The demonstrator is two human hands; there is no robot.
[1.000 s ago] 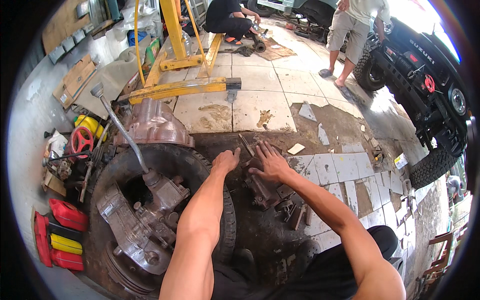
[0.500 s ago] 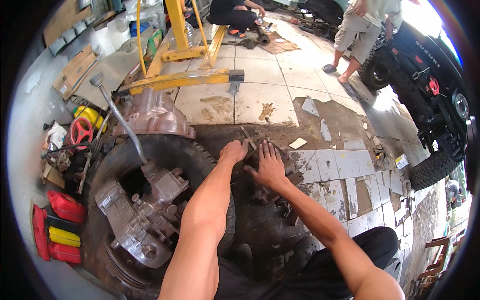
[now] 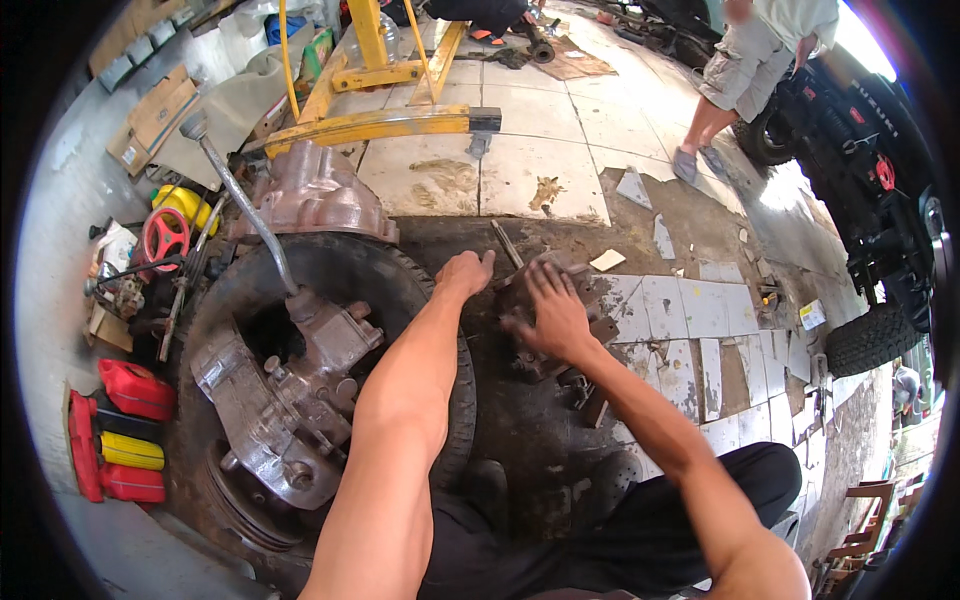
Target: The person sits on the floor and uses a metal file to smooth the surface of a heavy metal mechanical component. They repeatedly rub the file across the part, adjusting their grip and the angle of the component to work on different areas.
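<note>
A dark, greasy metal housing (image 3: 535,358) with a short rod (image 3: 506,240) rising from it lies on the stained floor between my knees and the tiles. My right hand (image 3: 555,315) rests on its top, fingers spread and slightly blurred. Just left of the rod, my left hand (image 3: 465,270) has curled fingers; what they hold, if anything, is hidden. Beside my left arm, a greasy gearbox (image 3: 250,410) with a long bent lever (image 3: 255,215) lies on a tyre (image 3: 240,285). A rusty bell-shaped casing (image 3: 310,195) sits behind that tyre.
Yellow steel stand (image 3: 400,120) ahead; red and yellow containers (image 3: 135,390) and clutter along the left wall. A standing person (image 3: 750,65) is by a dark vehicle (image 3: 840,170) at right; a crouching person (image 3: 480,12) is at the back. Broken tiles (image 3: 660,300) lie right of me.
My left hand has moved slightly up and right; my right hand has shifted a little on the housing. The standing person's legs have moved right. The whole view has shifted upward slightly.
</note>
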